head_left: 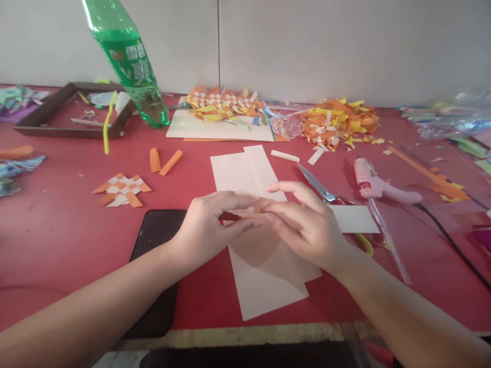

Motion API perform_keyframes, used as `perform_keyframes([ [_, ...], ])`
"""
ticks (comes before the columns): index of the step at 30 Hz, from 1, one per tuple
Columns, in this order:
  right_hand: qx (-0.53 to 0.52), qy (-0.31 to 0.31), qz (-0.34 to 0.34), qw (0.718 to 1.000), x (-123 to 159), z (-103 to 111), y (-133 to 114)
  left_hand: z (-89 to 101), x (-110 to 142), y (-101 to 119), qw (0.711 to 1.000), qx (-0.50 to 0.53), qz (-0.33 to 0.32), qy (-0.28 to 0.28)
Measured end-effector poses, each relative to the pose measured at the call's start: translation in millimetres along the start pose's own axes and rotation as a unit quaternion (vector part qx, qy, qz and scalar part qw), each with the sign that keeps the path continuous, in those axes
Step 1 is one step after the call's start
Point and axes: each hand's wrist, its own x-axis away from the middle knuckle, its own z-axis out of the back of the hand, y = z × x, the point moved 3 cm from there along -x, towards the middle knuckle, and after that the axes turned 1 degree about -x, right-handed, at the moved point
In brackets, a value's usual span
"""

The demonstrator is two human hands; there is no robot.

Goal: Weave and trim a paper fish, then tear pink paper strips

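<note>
Above sheets of white paper [264, 286], my left hand [215, 220] and my right hand [310, 220] meet with fingertips together. Both pinch what looks like a narrow pale paper strip [245, 211], mostly hidden by the fingers. My right index finger is raised off it. A black phone [157, 235] lies under my left forearm. By my right hand are scissors [316, 183], partly covered by a white paper piece [356, 219]. A woven orange and white paper fish [123, 190] lies to the left, near two folded orange strips [171, 162].
A pink glue gun [383, 186] with a cord lies at right. At the back stand a green bottle [130, 66], a dark frame [57, 132], woven orange pieces [222, 105] on white paper and a heap of orange and yellow scraps [339, 122]. Clear plastic [452, 120] sits far right.
</note>
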Motion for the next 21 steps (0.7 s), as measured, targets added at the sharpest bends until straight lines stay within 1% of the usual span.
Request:
perform_keyframes([
  [1,-0.006,-0.007,-0.010,1.000,0.4,-0.3,0.6,-0.2,0.0,0.4,1.000,0.007,-0.004,-0.002],
  [3,-0.016,-0.016,-0.010,1.000,0.7,-1.2,1.1,-0.4,0.4,0.7,1.000,0.012,-0.004,0.002],
  [8,-0.013,-0.005,0.047,0.999,-0.6,-4.1,0.5,0.8,1.9,-2.6,0.998,-0.008,0.032,0.045],
  [12,0.010,0.003,0.064,0.998,-2.1,-4.4,-0.9,0.2,1.9,-2.5,0.999,-0.013,0.032,0.028],
  [14,0.042,0.028,0.065,0.997,-3.0,0.4,-3.2,0.7,1.5,-2.7,0.999,0.006,0.043,0.026],
  [18,0.136,0.108,0.093,0.980,-1.4,17.9,-16.0,5.2,0.1,-5.8,0.989,0.080,0.101,0.078],
  [19,0.138,0.119,0.106,0.978,-0.1,21.4,-20.6,6.6,-0.5,-6.5,0.984,0.099,0.114,0.094],
  [21,0.080,0.114,0.117,0.983,2.1,24.2,-28.4,8.3,-1.7,-6.9,0.975,0.142,0.127,0.114],
])
